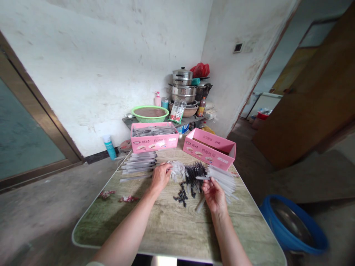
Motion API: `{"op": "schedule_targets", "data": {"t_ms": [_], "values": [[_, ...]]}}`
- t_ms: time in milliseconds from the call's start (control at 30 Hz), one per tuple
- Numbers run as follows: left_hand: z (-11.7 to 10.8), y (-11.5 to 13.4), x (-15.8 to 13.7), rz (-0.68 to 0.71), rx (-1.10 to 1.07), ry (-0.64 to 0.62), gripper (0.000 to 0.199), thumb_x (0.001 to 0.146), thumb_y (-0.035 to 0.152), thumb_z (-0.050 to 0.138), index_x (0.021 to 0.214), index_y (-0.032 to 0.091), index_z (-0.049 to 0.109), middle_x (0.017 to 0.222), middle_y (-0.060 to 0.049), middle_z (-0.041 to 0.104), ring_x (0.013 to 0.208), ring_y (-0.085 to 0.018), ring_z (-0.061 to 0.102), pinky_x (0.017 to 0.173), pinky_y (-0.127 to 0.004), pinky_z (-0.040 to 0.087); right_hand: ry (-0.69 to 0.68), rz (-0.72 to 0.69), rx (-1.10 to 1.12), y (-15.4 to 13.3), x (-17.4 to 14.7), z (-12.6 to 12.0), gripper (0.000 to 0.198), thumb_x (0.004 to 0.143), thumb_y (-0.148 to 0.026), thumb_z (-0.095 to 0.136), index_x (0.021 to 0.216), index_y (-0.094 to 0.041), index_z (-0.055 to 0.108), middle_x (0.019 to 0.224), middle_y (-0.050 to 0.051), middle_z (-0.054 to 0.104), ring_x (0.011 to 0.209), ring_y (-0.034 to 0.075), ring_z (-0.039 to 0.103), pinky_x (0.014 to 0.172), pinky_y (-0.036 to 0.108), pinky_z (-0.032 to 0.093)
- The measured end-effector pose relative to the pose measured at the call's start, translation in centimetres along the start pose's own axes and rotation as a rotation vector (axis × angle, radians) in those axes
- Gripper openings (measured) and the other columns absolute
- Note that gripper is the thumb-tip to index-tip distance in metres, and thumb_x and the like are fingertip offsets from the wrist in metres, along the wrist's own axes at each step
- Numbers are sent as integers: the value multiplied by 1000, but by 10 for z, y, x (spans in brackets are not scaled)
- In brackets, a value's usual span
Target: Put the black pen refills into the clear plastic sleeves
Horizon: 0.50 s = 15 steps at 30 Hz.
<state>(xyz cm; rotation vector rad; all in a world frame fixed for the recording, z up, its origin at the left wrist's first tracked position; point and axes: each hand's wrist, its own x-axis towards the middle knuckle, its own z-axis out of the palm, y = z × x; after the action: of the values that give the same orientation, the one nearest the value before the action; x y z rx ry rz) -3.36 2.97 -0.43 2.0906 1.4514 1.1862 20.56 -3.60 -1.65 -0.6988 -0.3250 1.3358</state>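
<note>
Wood-patterned surface, lower centre; right hand pinches pale tube; left hand at white pieces, grip unclear. Blue tub, lower right; pots, upper centre.

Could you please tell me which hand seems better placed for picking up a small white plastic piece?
Probably the left hand: it is beside the pile of small white plastic pieces, while the right hand is farther from them and holds a slim translucent plastic tube.
</note>
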Motion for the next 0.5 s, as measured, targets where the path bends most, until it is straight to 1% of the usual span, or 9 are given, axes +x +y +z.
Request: {"op": "schedule_targets", "data": {"t_ms": [67, 133, 200, 300, 433, 500], "values": [[-2, -1, 0, 32, 23, -110, 18, 81, 14, 61, 89, 19, 75, 85, -6, 69, 77, -21, 63, 74, -31, 46, -13, 8, -3, 0, -1, 1, 10, 71, -17, 79, 75, -16, 70, 66, 4, 74, 51, 13, 67, 49, 21, 58], [-3, -1, -1, 93, 17, -228, 17, 78, 16, 65, 90, 20, 76, 85, -6, 69, 77, -21, 63, 74, -32, 46, -29, 14, -10, 1, -1, 2, 10, 71, -18, 79, 75, -17, 70, 66, 3, 74, 50, 13, 67, 48, 21, 57], [-3, -1, -3, 138, 15, -303, 19, 75, 18, 71, 93, 21, 76, 86, -6, 67, 77, -22, 62, 74, -33, 47, -36, 13, -11, 1, -1, 2, 11, 70, -19, 80, 74, -16, 70, 64, 3, 73, 50, 13, 66, 48, 21, 57], [-2, -1, -5, 165, 33, -333, 21, 71, 22, 76, 92, 21, 76, 86, -6, 66, 81, -23, 62, 77, -34, 47, -30, 5, -1, 0, -1, 1, 13, 70, -19, 81, 74, -16, 69, 63, 3, 73, 50, 13, 67, 48, 21, 57], [2, -3, -7, 202, 43, -351, 16, 75, 21, 73, 91, 21, 75, 90, -7, 65, 87, -23, 62, 81, -34, 47, -19, 3, -9, 0, -1, 0, 12, 71, -19, 80, 74, -16, 69, 64, 4, 73, 51, 13, 67, 48, 21, 56], [3, -3, -8, 222, 35, -351, 17, 78, 24, 71, 94, 21, 75, 93, -7, 65, 88, -22, 62, 82, -34, 48, -15, 3, -10, 0, -1, 1, 12, 70, -19, 80, 74, -16, 69, 64, 4, 73, 51, 14, 67, 48, 21, 57]]}}
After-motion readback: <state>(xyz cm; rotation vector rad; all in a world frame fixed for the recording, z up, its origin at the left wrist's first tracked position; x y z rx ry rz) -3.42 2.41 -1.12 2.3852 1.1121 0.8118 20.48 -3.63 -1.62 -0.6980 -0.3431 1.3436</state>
